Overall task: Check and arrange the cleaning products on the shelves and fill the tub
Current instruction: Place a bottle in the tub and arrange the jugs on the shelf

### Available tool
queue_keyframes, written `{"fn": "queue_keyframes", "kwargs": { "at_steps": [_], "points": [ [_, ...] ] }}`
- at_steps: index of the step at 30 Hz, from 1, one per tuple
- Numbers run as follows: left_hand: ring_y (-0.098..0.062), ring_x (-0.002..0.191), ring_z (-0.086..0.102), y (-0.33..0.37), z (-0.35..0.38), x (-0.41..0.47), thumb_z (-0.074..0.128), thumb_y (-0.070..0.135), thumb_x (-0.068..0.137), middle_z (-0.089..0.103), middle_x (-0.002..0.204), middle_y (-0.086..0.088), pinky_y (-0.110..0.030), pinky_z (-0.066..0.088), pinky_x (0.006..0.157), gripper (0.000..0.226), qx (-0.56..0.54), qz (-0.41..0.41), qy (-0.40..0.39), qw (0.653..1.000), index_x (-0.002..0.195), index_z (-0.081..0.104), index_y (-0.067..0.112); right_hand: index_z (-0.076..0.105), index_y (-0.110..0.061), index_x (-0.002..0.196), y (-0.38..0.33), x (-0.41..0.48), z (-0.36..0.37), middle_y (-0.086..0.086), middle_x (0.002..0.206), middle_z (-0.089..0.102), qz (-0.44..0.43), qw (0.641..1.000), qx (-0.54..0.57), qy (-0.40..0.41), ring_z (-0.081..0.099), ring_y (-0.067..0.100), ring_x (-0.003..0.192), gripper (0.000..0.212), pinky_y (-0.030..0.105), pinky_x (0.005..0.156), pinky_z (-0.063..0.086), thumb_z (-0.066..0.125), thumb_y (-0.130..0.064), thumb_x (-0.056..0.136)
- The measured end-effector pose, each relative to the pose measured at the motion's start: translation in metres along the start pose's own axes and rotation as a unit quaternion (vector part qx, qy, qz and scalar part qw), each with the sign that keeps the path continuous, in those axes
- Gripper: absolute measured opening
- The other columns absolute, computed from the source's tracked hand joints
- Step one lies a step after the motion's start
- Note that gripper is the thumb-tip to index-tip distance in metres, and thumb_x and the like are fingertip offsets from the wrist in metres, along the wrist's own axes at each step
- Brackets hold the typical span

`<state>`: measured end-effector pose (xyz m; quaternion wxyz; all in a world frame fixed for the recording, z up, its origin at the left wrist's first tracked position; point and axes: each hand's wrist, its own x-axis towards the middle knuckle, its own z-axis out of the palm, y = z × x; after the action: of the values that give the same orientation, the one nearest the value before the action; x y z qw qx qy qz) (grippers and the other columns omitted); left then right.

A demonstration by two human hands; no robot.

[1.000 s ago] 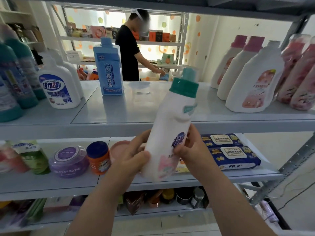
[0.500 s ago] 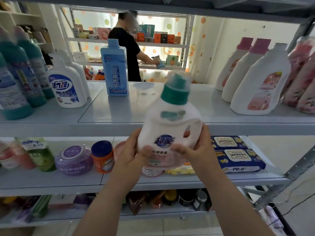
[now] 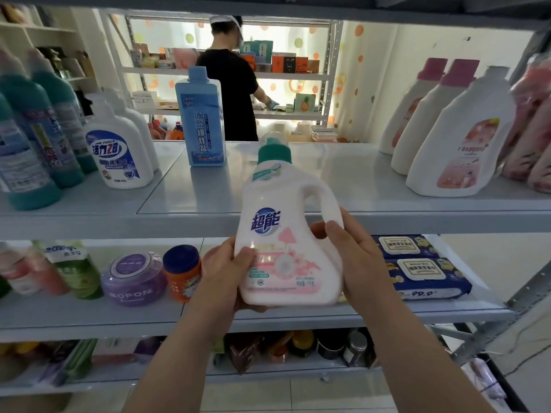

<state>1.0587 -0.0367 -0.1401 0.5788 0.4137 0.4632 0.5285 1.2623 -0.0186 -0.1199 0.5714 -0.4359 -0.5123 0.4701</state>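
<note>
The big grey shelves (image 3: 343, 180) stand just behind both hands, with one board higher than the hands and one board lower. A white soap bottle (image 3: 286, 234) is up in the air in front of the shelves, right between the two hands. It stands up straight and touches no board.

The left hand (image 3: 226, 275) grips the low left side of the soap bottle, with the thumb on the front over the label and the fingers round the back. The right hand (image 3: 354, 260) grips the right side, just under the handle (image 3: 328, 201), with the thumb on the front edge.

The soap bottle is white and fat at the bottom. It has a green cap (image 3: 274, 152) on top, a loop handle on the side by the right hand, a blue badge in the middle and a pink flower picture lower down.

Up and far out from the right hand stand tall white bottles with pink labels (image 3: 459, 144). Up and far out from the left hand stand teal bottles (image 3: 29, 144), then a white jug with a blue label (image 3: 119, 153). A blue bottle (image 3: 204, 120) stands above the left hand. Dark blue wipe packs (image 3: 429, 275) lie near the right hand on the low board. A purple tub (image 3: 132, 278) and an orange jar (image 3: 182, 272) sit just beside the left hand
</note>
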Motion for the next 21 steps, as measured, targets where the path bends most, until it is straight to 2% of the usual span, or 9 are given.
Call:
{"fn": "queue_keyframes", "kwargs": {
  "at_steps": [3,5,8,11,14,16,18,19,21],
  "points": [
    [-0.026,0.086,0.076,0.011,0.002,-0.004,0.080,0.044,0.079,0.077,0.103,0.001,-0.037,0.057,0.052,0.055,0.036,0.029,-0.036,0.998,0.124,0.051,0.028,0.059,-0.031,0.137,-0.003,0.007,-0.005,-0.006,0.093,0.073,-0.034,0.999,-0.020,0.019,0.071,0.015,0.084,0.033,0.033,0.070,0.061,0.052,-0.020,0.106],
    [-0.024,0.093,0.076,0.017,0.006,-0.002,0.084,0.048,0.065,0.075,0.110,0.004,-0.040,0.061,0.060,0.071,0.079,0.051,-0.041,0.995,0.124,0.049,0.032,0.052,-0.032,0.141,-0.008,0.012,-0.010,-0.002,0.100,0.074,-0.066,0.997,-0.047,0.020,0.073,0.013,0.089,0.037,0.031,0.070,0.061,0.052,-0.019,0.106],
    [-0.014,0.099,0.074,0.026,0.016,0.004,0.087,0.054,0.063,0.071,0.115,0.019,-0.041,0.063,0.074,0.070,0.163,0.109,-0.023,0.980,0.121,0.048,0.043,0.048,-0.039,0.140,-0.018,0.023,-0.019,0.001,0.111,0.071,-0.105,0.990,-0.086,0.035,0.073,0.011,0.093,0.037,0.028,0.069,0.061,0.052,-0.023,0.106],
    [-0.004,0.100,0.072,0.039,0.032,0.017,0.083,0.057,0.060,0.069,0.110,0.029,-0.034,0.063,0.076,0.066,0.207,0.151,-0.002,0.966,0.116,0.048,0.047,0.045,-0.049,0.140,-0.029,0.042,-0.028,-0.008,0.114,0.071,-0.136,0.982,-0.120,0.047,0.072,0.008,0.098,0.039,0.032,0.077,0.062,0.051,-0.028,0.107],
    [0.002,0.098,0.070,0.055,0.051,0.040,0.083,0.048,0.065,0.071,0.107,0.025,-0.025,0.060,0.075,0.060,0.221,0.172,0.014,0.960,0.115,0.051,0.046,0.038,-0.058,0.138,-0.039,0.066,-0.040,-0.012,0.111,0.071,-0.160,0.967,-0.186,0.062,0.068,0.004,0.090,0.048,0.015,0.072,0.053,0.051,-0.024,0.107],
    [0.008,0.092,0.068,0.062,0.063,0.063,0.087,0.036,0.073,0.071,0.104,0.021,-0.015,0.056,0.068,0.055,0.250,0.180,0.023,0.951,0.114,0.051,0.043,0.032,-0.055,0.147,-0.043,0.085,-0.048,-0.007,0.125,0.066,-0.161,0.955,-0.243,0.050,0.066,0.007,0.093,0.054,0.021,0.080,0.056,0.049,-0.022,0.107],
    [0.005,0.090,0.067,0.068,0.076,0.088,0.088,0.031,0.077,0.067,0.107,0.021,-0.015,0.054,0.067,0.056,0.293,0.184,0.026,0.938,0.117,0.049,0.037,0.016,-0.048,0.159,-0.044,0.104,-0.059,-0.002,0.144,0.055,-0.166,0.929,-0.329,0.031,0.062,0.014,0.114,0.064,0.040,0.100,0.053,0.046,-0.026,0.107],
    [0.002,0.093,0.067,0.070,0.082,0.102,0.088,0.031,0.078,0.066,0.110,0.020,-0.020,0.055,0.071,0.059,0.313,0.183,0.025,0.932,0.122,0.048,0.033,0.008,-0.044,0.162,-0.046,0.114,-0.066,0.002,0.146,0.052,-0.162,0.914,-0.370,0.025,0.060,0.018,0.117,0.069,0.044,0.103,0.050,0.046,-0.027,0.107],
    [-0.006,0.099,0.065,0.074,0.095,0.129,0.087,0.029,0.078,0.065,0.112,0.015,-0.025,0.053,0.076,0.063,0.336,0.174,0.024,0.925,0.126,0.045,0.028,-0.002,-0.036,0.164,-0.047,0.131,-0.078,0.007,0.147,0.050,-0.155,0.889,-0.431,0.023,0.057,0.020,0.118,0.073,0.037,0.102,0.046,0.045,-0.027,0.108]
  ]
}}
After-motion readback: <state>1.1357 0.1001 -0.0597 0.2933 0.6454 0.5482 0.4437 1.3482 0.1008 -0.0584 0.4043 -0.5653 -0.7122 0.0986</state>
